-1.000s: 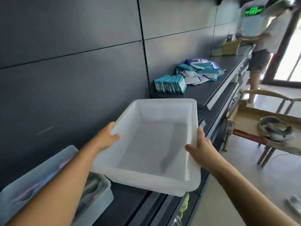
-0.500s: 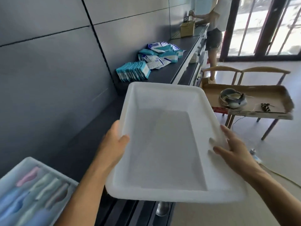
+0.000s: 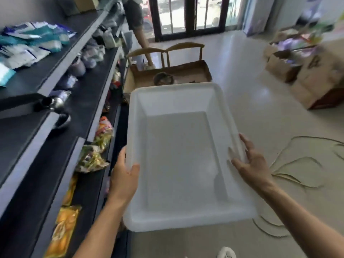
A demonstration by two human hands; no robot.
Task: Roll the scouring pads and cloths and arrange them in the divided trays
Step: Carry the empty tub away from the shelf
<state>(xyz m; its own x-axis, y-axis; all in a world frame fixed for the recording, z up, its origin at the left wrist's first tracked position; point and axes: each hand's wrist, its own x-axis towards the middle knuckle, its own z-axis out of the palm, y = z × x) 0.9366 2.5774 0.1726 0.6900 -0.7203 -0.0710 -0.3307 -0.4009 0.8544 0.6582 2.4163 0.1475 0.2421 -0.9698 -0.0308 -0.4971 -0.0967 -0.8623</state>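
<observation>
White plastic tray [image 3: 173, 88] hangs in the air between both hands, tilted a little, its long sides running away from the person and its inside bare. The left hand [image 3: 123, 175] grips the left rim near the close corner, thumb hooked over the edge and fingers hidden beneath. The right hand [image 3: 255, 166] holds the right rim about halfway along, thumb laid on the inner wall, fingers spread along the outside. The tray is above the pale floor [image 3: 251, 118], just right of the dark shelves [image 3: 89, 90]. Blue and white packets [image 3: 31, 41] lie on the top shelf, well apart from it. A cardboard box [image 3: 186, 71] sits beyond the far rim
</observation>
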